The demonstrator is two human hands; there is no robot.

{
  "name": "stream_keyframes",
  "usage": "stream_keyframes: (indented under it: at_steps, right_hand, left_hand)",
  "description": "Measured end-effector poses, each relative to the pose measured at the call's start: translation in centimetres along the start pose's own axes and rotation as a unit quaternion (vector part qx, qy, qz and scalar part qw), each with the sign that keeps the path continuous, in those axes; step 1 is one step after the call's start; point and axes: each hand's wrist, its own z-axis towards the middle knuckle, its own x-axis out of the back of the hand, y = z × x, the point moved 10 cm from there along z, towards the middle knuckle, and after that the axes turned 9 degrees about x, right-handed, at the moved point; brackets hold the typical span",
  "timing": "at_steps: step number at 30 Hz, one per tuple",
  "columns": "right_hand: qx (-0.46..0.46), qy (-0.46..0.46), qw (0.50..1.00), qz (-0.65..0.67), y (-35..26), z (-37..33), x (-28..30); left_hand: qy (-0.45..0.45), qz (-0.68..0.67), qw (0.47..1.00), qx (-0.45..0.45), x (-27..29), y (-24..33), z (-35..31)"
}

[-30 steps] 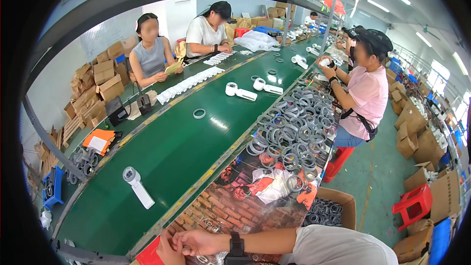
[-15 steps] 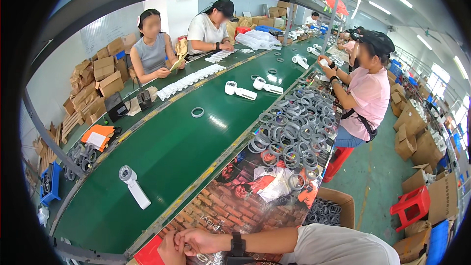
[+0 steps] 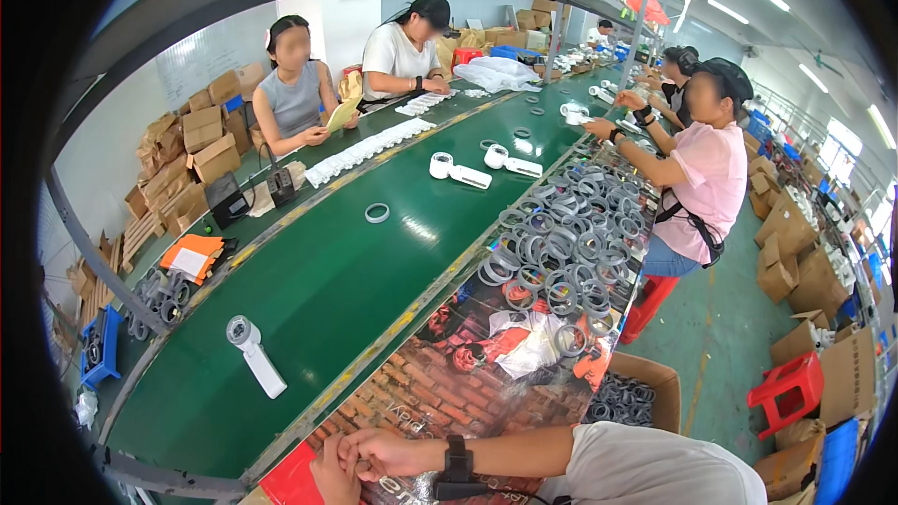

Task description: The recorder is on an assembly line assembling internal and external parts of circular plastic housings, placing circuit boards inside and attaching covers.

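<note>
Both of my hands are together over the near end of the work table [image 3: 430,383], which has a brick-patterned printed cover. My right hand [image 3: 382,454], with a dark band on its wrist, has curled fingers resting against the left. My left hand [image 3: 334,473] is closed too, partly covered by the right. Anything inside the fingers is hidden. Beyond the hands, a white handheld fan [image 3: 253,355] with a round grey-rimmed head lies on the green conveyor belt [image 3: 327,318]. A large heap of grey rings [image 3: 561,248] covers the far part of my table.
More white fans [image 3: 460,171] and a loose grey ring [image 3: 377,213] lie farther along the belt. A carton of grey rings [image 3: 655,388] stands right of my table. A co-worker in pink [image 3: 706,173] sits beyond the heap; two people work across the belt. A red stool [image 3: 786,395] stands at right.
The co-worker in pink has extended both arms toward the belt, where a white fan is now near their hands. My hands stay together in nearly the same place; the view has shifted slightly.
</note>
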Motion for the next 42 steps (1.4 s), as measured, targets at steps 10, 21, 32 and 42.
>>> stream_keyframes:
  at_steps: [10, 21, 32, 42]
  right_hand:
    - [0.018, -0.041, 0.999, -0.022, -0.2, 0.3, -1.0]
    - [0.039, -0.003, 0.999, -0.037, -0.8, 0.3, -0.7]
    - [0.083, 0.086, 0.986, -0.118, -1.7, -0.2, 1.4]
    - [0.125, 0.123, 0.961, -0.213, -3.5, -1.3, 0.2]
  left_hand:
    - [0.034, -0.020, 0.999, 0.007, 0.9, 0.7, 0.1]
    - [0.070, -0.085, 0.994, 0.027, 1.6, 0.4, 0.0]
    - [0.121, 0.076, 0.986, -0.091, 1.7, 4.9, -0.8]
    - [0.132, 0.119, 0.977, -0.121, 1.0, 5.7, -1.3]
